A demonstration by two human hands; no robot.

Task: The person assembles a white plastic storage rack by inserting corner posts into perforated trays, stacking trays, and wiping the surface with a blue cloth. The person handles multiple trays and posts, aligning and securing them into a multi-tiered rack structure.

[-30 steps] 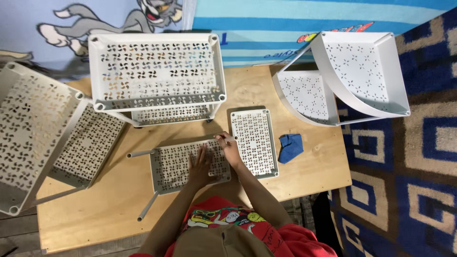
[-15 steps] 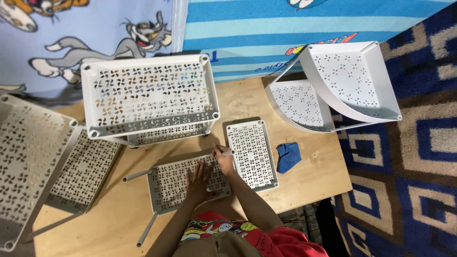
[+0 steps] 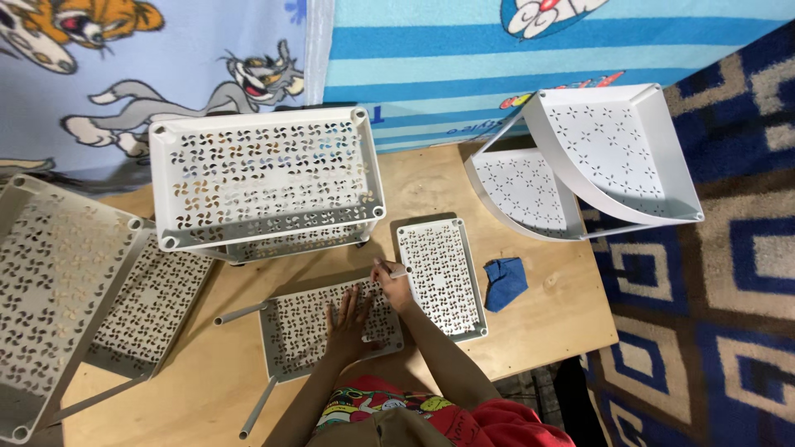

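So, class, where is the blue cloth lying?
In the head view, the blue cloth lies on the wooden table, right of the small perforated tray, below the corner shelf.

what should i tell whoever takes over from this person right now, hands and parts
Left hand: flat, palm down on the perforated tray lying on the wooden table, pinning it.
Right hand: fingers pinch a short grey tube at that tray's far right corner.
Done: two tubes, the left tube and the front tube, stick out from the tray's left corners.
Left: the tube in the right hand does not look fully seated. A second loose tray lies just right, a blue cloth beyond it.
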